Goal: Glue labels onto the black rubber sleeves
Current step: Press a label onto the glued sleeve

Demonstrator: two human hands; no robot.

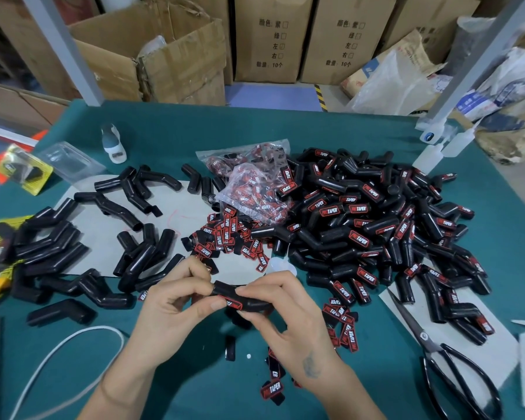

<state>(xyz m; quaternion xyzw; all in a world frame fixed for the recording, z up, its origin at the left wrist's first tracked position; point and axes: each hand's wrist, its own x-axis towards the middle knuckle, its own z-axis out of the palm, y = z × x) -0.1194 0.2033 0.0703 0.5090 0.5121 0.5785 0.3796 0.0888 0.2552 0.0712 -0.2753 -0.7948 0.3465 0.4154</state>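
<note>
Left hand [176,301] and right hand [281,310] both pinch one black sleeve [240,295]; label [233,304] between thumbs. Press edges flat, keep straight.

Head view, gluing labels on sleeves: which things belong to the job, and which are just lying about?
Job in hand:
- black rubber sleeve held by left hand and right hand
- label on that sleeve
- unlabelled sleeves
- labelled sleeve pile
- loose labels
- bags of labels
- glue bottle

Lying about:
- scissors
- white cord
- blister packaging
- cardboard boxes
</note>
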